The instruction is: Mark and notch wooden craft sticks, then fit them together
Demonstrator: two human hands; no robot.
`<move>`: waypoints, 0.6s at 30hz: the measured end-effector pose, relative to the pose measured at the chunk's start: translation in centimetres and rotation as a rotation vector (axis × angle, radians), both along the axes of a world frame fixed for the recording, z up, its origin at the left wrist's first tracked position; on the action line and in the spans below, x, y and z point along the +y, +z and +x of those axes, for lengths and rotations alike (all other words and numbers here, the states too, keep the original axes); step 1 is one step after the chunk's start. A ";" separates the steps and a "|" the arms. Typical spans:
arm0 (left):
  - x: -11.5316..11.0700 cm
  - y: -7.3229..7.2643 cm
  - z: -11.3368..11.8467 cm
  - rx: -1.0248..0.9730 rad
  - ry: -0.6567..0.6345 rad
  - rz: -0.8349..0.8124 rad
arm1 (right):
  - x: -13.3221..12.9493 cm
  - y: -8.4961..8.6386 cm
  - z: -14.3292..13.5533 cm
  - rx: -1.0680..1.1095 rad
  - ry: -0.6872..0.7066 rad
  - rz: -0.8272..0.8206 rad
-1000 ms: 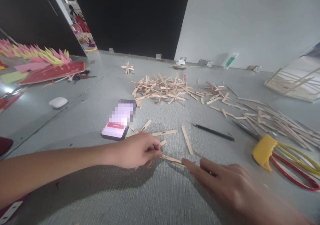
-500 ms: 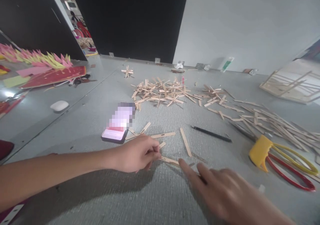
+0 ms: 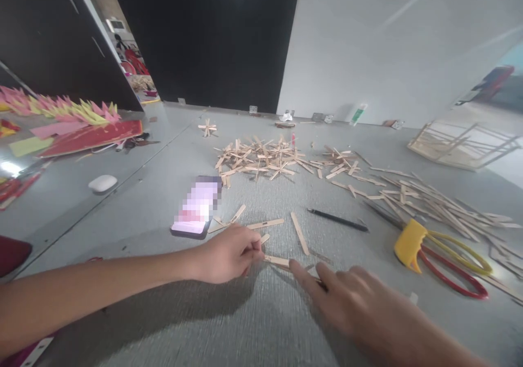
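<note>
Here, low in the centre of the frame, the left hand (image 3: 231, 254) pinches one end of a flat wooden stick (image 3: 278, 260) between thumb and fingers, while the right hand (image 3: 359, 301), at lower right, sets an outstretched forefinger at the other end; whether its curled fingers grip anything cannot be told. The step in hand appears to be steadying the stick for close work, and the next move would seem to call for a firm left pinch and a light, exact right fingertip. On the grey surface (image 3: 265, 323), a loose stick (image 3: 299, 233) and a black pen-like tool (image 3: 337, 219) lie nearby, a phone (image 3: 199, 203) at centre left, a stick pile (image 3: 257, 158) beyond.
</note>
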State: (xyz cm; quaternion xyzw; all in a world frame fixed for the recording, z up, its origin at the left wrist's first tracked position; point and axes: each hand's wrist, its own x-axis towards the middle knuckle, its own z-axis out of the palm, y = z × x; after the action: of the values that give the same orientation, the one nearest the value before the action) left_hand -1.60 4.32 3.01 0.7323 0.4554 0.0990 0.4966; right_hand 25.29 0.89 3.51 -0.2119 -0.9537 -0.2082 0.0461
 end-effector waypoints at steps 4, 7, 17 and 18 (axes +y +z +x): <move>0.2 0.0 0.0 -0.001 -0.001 0.023 | -3.5 -0.1 -1.9 0.048 -0.142 0.041; 0.3 -0.1 -0.1 -0.014 -0.003 0.019 | -2.1 -0.8 -0.7 0.070 -0.110 -0.022; 0.2 0.0 -0.1 -0.008 0.028 -0.046 | -2.3 -0.7 -1.7 0.014 -0.135 0.032; 0.2 0.1 -0.1 -0.002 0.035 -0.052 | -3.1 -0.6 -2.4 0.015 -0.161 0.035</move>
State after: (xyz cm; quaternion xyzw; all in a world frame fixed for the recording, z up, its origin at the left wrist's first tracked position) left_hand -1.72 4.48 3.10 0.7108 0.4700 0.0965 0.5143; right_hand 22.89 -2.25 2.96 -0.2888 -0.9294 -0.2265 0.0399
